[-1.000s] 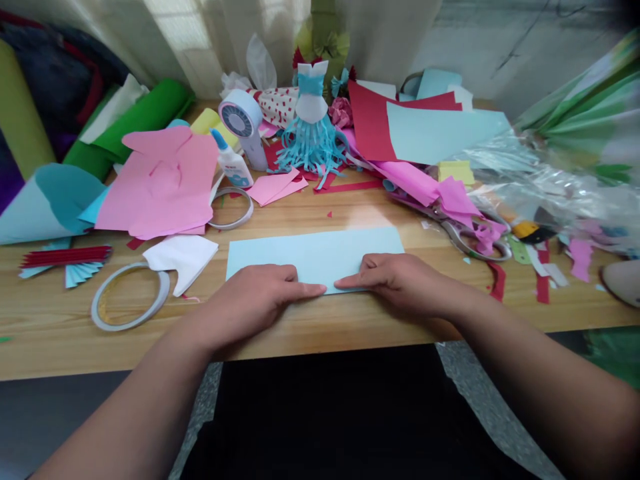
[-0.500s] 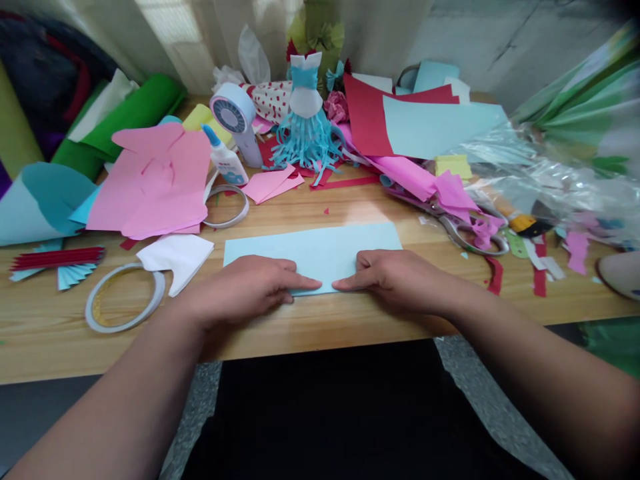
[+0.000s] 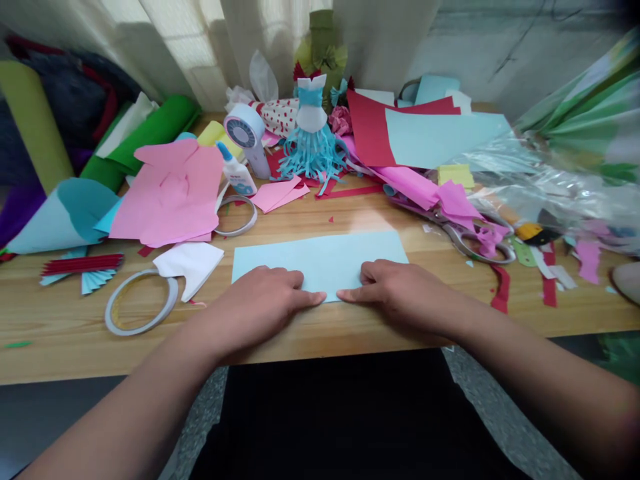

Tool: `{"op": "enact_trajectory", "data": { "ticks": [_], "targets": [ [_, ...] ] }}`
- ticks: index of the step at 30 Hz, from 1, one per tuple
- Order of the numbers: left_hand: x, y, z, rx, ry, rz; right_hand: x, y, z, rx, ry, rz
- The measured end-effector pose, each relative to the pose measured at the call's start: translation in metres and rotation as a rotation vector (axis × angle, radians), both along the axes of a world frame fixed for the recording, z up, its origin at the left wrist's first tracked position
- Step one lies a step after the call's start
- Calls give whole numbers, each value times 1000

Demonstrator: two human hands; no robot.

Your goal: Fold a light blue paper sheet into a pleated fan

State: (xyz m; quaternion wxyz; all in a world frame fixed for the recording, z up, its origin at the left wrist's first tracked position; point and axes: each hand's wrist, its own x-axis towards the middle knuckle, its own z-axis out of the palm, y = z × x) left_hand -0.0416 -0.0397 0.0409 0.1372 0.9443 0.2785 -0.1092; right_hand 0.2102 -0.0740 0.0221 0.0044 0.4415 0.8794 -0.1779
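A light blue sheet of paper [image 3: 320, 257] lies flat on the wooden table in front of me, its long side running left to right. My left hand [image 3: 265, 300] is closed over the sheet's near left part, with the thumb stretched along the near edge. Mirroring it, my right hand [image 3: 400, 290] is closed at the near right part, fingers curled and thumb on the same edge. The two thumb tips sit a short gap apart near the middle. What lies under the palms is hidden.
Left are a tape roll [image 3: 113, 310], white paper piece [image 3: 193, 263], pink paper [image 3: 170, 193] and glue bottle [image 3: 239, 177]. Behind stand a handheld fan [image 3: 247, 133] and a paper dress [image 3: 311, 127]. Scissors [image 3: 470, 243] and paper scraps lie right.
The view has shifted slightly, so everything sits a little lower and farther right. The left fingers are drawn in more, and both thumbs still press the near edge of the sheet.
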Motion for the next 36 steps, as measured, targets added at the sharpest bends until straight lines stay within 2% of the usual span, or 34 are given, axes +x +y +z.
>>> {"op": "enact_trajectory", "data": {
  "ticks": [3,7,14,21,27,36],
  "targets": [
    [7,-13,2,160,50,-9,-7,-9,0,144,-88,83],
    [22,-37,0,321,83,17,-24,-28,-10,287,-98,75],
    [36,-75,-23,486,-39,196,-43,-53,-34,448,-50,-36],
    [24,-82,-37,514,-66,218,-42,-58,-43,485,1,-85],
    [17,-85,-36,550,-90,229,-32,-63,-46,529,-15,-151],
    [-6,-93,-32,589,-59,303,-4,-73,-46,508,-51,-265]
  ]
}}
